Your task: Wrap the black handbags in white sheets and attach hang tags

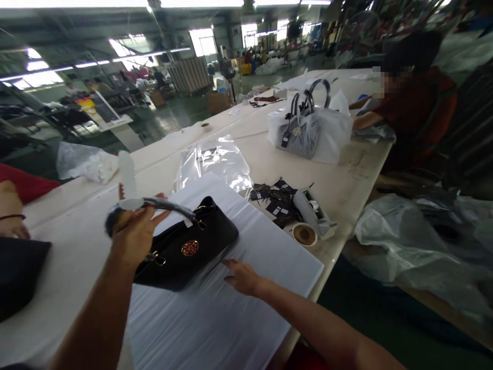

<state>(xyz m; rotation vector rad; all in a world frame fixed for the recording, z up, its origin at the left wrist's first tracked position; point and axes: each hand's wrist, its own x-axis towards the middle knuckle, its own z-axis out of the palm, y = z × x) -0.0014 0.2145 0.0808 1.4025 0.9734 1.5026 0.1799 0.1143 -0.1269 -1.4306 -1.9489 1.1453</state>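
Observation:
A black handbag (pixel 215 231) with a round red-and-gold emblem lies tilted on a stack of white sheets (pixel 269 267). My left hand (pixel 134 234) is closed around its plastic-wrapped handle, raised above the bag's left end. A white strip (pixel 129 177) stands up beside that hand; what fixes it there is hidden. My right hand (pixel 242 277) is at the bag's lower right edge, index finger and thumb apart, fingertips at the sheet. Whether the fingertips touch the bag itself I cannot tell.
Clear plastic bags (pixel 213 162) lie behind the handbag. To the right are black tags (pixel 277 200) and a tape roll (pixel 305 234). Farther back stands a plastic-covered grey handbag (pixel 304 136), near a seated person (pixel 416 103). Another person's arm (pixel 11 205) and a dark bag (pixel 21 272) are left.

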